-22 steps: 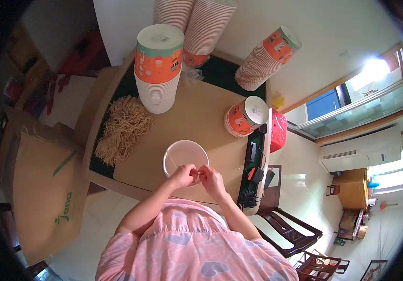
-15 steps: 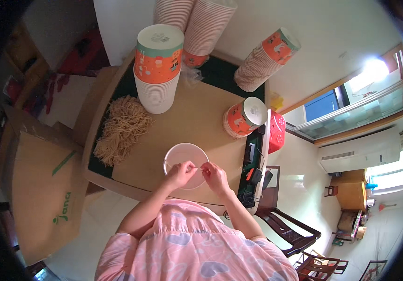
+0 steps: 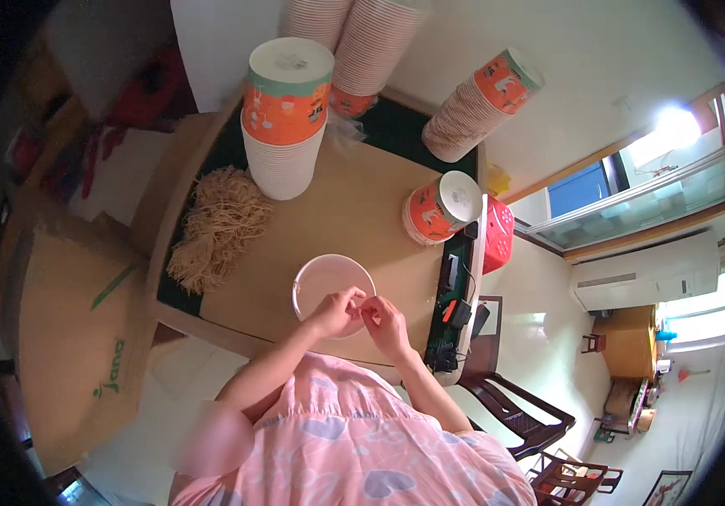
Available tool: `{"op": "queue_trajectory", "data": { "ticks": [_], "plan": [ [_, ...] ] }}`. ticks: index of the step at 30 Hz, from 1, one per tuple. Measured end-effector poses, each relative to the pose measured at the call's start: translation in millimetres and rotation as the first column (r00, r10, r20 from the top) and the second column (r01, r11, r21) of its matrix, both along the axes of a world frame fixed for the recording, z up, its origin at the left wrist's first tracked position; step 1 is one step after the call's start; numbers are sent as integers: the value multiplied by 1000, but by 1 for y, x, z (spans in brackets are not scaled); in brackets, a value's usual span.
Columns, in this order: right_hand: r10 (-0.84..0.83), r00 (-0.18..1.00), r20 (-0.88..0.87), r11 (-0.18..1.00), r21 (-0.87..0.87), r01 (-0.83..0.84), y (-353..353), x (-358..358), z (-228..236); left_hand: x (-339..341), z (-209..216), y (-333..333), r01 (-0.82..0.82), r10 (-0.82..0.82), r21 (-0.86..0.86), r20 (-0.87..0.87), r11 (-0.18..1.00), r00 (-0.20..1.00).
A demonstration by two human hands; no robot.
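My left hand (image 3: 339, 312) and my right hand (image 3: 385, 325) meet fingertip to fingertip over the right part of a white paper bucket (image 3: 312, 274). The bucket stands upright on the table, its mouth facing up. Both hands are closed in a pinch on what looks like a thin pale string; the fingers hide most of it. A small pale bit shows at the bucket's left rim. To the left lies a loose heap of beige strings (image 3: 221, 223).
Upside-down stacks of orange-and-white paper buckets stand at the back left (image 3: 285, 156) and right (image 3: 443, 207); a taller stack (image 3: 472, 114) leans behind. Black chargers and cables (image 3: 455, 314) line the table's right edge. A cardboard box (image 3: 76, 337) stands left, a dark wooden chair (image 3: 518, 413) right.
My hands have drawn closer together, and the fingertips that were slightly apart now meet. The left fingers have curled and turned. The bucket stays in place; the view has shifted slightly.
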State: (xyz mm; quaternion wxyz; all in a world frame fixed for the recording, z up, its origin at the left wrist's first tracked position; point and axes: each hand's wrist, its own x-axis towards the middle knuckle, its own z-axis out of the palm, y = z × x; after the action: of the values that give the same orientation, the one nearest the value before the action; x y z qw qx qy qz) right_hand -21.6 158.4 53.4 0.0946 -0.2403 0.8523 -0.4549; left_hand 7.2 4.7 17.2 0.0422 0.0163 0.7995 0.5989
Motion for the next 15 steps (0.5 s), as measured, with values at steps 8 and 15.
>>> {"op": "queue_trajectory", "data": {
  "ticks": [8,15],
  "plan": [
    [-5,1000,19,999,50,4,1,2,8,-8,-8,-4,-163,-57,393,491,905,870],
    [-54,998,-27,997,62,56,1,6,13,-6,-19,5,-188,-120,502,518,844,847]
  ]
}}
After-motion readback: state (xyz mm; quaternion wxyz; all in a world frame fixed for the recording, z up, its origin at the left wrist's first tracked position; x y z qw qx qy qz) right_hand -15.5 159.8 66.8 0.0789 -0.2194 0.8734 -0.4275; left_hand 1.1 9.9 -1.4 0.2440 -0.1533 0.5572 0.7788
